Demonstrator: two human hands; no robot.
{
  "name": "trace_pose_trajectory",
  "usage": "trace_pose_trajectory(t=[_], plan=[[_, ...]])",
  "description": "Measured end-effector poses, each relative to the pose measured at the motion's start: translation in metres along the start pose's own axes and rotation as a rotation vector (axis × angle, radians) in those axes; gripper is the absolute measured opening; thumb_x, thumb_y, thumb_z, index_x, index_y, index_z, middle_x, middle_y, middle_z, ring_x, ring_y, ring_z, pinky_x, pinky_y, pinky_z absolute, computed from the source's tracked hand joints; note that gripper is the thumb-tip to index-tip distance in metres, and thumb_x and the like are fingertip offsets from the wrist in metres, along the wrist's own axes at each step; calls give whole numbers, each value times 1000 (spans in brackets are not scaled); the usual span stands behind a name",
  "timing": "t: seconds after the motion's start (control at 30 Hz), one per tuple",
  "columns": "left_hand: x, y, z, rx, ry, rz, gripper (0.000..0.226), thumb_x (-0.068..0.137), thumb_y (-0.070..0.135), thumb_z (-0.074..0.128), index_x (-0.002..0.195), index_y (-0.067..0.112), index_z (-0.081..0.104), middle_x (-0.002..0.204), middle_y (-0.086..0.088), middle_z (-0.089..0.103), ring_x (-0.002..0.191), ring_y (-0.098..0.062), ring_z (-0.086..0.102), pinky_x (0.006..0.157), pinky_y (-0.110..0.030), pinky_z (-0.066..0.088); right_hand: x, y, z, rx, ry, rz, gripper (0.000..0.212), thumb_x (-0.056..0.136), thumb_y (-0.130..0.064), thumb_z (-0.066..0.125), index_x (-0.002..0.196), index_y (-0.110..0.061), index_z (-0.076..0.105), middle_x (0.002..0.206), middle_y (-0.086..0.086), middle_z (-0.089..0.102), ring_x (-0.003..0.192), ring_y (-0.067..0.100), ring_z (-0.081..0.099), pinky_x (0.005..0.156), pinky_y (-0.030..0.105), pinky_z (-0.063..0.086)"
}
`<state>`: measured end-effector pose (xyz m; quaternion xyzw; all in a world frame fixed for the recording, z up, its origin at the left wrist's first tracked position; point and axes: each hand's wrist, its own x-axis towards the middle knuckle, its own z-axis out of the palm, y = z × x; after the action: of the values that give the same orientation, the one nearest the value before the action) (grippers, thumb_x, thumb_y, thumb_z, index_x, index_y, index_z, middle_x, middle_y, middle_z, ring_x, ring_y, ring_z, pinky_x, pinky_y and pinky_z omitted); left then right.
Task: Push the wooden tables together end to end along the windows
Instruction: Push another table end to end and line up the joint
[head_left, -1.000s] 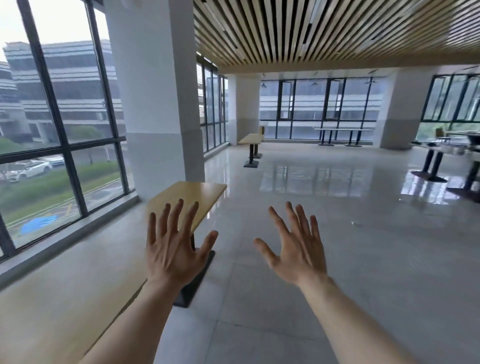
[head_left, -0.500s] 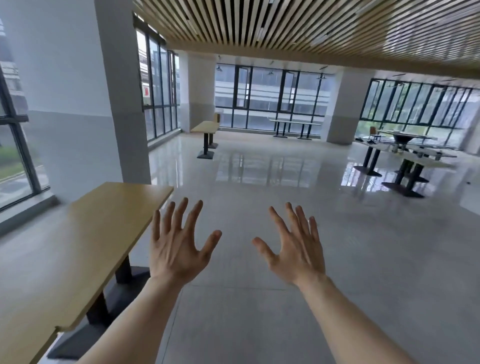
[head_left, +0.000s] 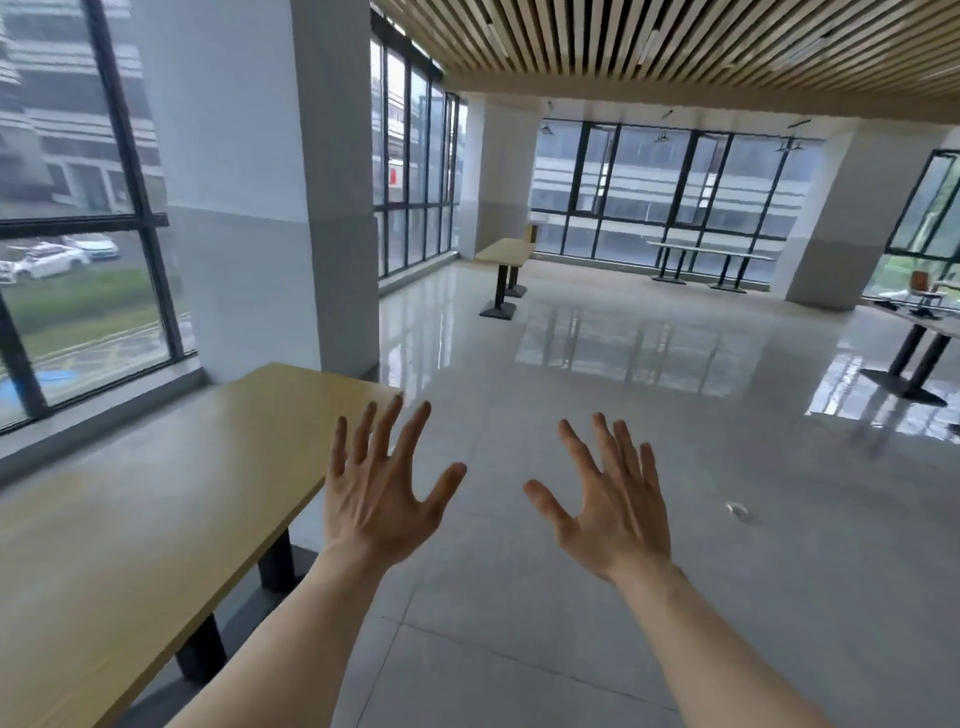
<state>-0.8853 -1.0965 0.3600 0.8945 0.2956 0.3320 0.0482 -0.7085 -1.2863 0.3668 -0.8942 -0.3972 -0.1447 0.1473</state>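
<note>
A long light-wood table (head_left: 156, 499) on black legs stands at the left beside the windows (head_left: 78, 270), its far end near a white pillar. A second wooden table (head_left: 503, 250) stands far ahead along the same window wall. My left hand (head_left: 382, 488) is raised in the air with fingers spread, just off the near table's right edge and touching nothing. My right hand (head_left: 610, 506) is held up beside it over the floor, also spread and empty.
A white pillar (head_left: 270, 182) rises between the near table and the far one. A narrow bench table (head_left: 706, 260) stands by the back windows, and dark-legged tables (head_left: 919, 338) stand at the right. Glossy tiled floor (head_left: 597, 374) spreads through the middle.
The view has swung back left, so the near table and the window fill more of the left side. Both hands stay raised and spread in front of me.
</note>
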Motion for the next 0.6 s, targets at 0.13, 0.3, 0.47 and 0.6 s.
trace_pose_trajectory(t=[0.13, 0.3, 0.47, 0.6], plan=[[48, -45, 22, 91, 6, -123, 85, 91, 85, 16, 162, 39, 21, 172, 0, 22, 160, -26, 10, 129, -51, -4, 91, -32, 42, 34, -53, -153, 93, 87, -92, 7, 165, -42, 0, 175, 3, -11, 160, 23, -17, 129, 49, -11], [67, -143, 22, 237, 42, -315, 85, 91, 84, 18, 161, 36, 30, 169, -3, 28, 159, -28, 16, 129, -53, 1, 178, -127, 105, 145, -94, -377, 99, 82, -96, 1, 165, -41, 3, 175, 5, -5, 161, 26, -9, 130, 53, -5], [48, -257, -3, 345, 117, -548, 84, 92, 82, 22, 160, 33, 31, 169, -3, 29, 158, -29, 19, 129, -53, 3, 227, -252, 164, 200, -155, -615, 96, 86, -93, 7, 165, -40, 1, 176, 7, -2, 161, 27, -8, 129, 54, -2], [12, -333, -31, 441, 154, -728, 85, 91, 82, 22, 158, 31, 35, 165, -5, 34, 155, -32, 26, 128, -54, 6, 235, -357, 203, 291, -216, -784, 96, 84, -94, 6, 165, -42, 2, 176, 3, -3, 161, 25, -11, 129, 52, -7]])
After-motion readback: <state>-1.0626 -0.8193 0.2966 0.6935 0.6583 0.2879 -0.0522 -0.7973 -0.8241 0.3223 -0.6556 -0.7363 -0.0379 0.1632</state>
